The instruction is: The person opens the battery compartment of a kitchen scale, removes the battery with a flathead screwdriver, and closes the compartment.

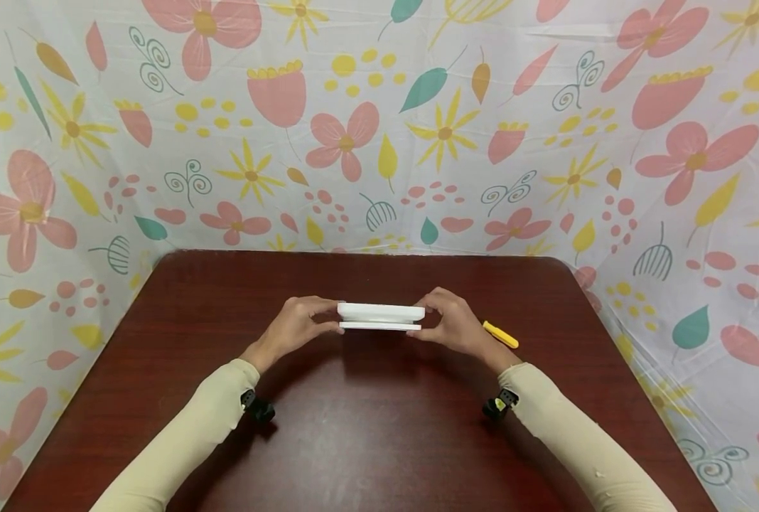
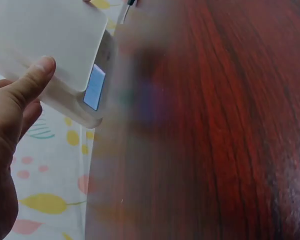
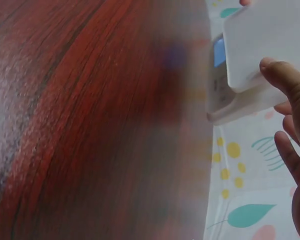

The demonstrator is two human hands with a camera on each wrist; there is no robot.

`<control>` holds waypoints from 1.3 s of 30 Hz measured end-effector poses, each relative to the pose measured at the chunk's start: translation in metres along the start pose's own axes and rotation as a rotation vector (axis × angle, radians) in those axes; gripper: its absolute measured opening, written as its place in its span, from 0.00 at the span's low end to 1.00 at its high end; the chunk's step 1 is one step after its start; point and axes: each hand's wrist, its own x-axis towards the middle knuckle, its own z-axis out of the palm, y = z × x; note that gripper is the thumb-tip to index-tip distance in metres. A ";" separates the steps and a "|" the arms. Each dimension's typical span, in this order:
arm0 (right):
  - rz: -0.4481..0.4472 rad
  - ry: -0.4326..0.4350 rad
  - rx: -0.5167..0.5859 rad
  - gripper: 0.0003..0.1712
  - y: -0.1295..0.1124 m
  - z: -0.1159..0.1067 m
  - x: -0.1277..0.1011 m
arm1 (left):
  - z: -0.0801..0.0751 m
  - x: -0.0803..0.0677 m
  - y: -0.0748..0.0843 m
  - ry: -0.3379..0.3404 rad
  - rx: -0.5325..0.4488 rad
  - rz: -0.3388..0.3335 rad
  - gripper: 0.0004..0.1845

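Observation:
A white, flat kitchen scale point(image 1: 381, 313) is held between both hands above the table, seen edge-on in the head view. It has a thin square platform point(image 2: 50, 40) and a thicker body, with a small bluish display point(image 2: 94, 87) on the body beside the platform's edge. My left hand point(image 1: 299, 323) grips the left end, its thumb on the platform and its fingers behind, partly hidden. At the right end my right hand point(image 1: 453, 323) holds it the same way, with its thumb point(image 3: 282, 75) pressed on the platform.
A yellow, slim handle-like object point(image 1: 500, 334) lies on the table beside the right wrist. The dark red wooden table point(image 1: 379, 441) ends at a patterned cloth point(image 1: 379, 142) at the back and sides. A thin black-tipped item point(image 2: 127, 7) shows at the left wrist view's top edge.

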 end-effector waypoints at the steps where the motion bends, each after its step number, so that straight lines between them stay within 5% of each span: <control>1: -0.023 -0.001 -0.007 0.25 0.000 0.000 0.000 | 0.000 0.000 0.000 0.016 0.027 0.046 0.25; 7: -0.182 0.010 -0.080 0.30 0.004 -0.001 0.001 | 0.002 0.001 -0.004 0.073 0.121 0.282 0.27; 21: -0.479 0.005 -0.330 0.22 0.004 0.007 -0.001 | 0.001 -0.004 -0.012 0.010 0.394 0.557 0.29; 26: -0.562 0.008 -0.411 0.17 0.005 0.008 -0.001 | 0.002 -0.002 -0.011 0.049 0.530 0.657 0.10; 28: -0.605 0.003 -0.444 0.15 0.005 0.008 0.000 | 0.003 -0.002 -0.011 0.059 0.585 0.690 0.18; 33: -0.682 0.002 -0.499 0.05 0.009 0.011 -0.001 | 0.006 -0.003 -0.012 0.056 0.680 0.743 0.17; 39: -0.700 -0.034 -0.551 0.16 0.013 0.017 -0.002 | 0.012 -0.002 -0.016 0.026 0.748 0.785 0.12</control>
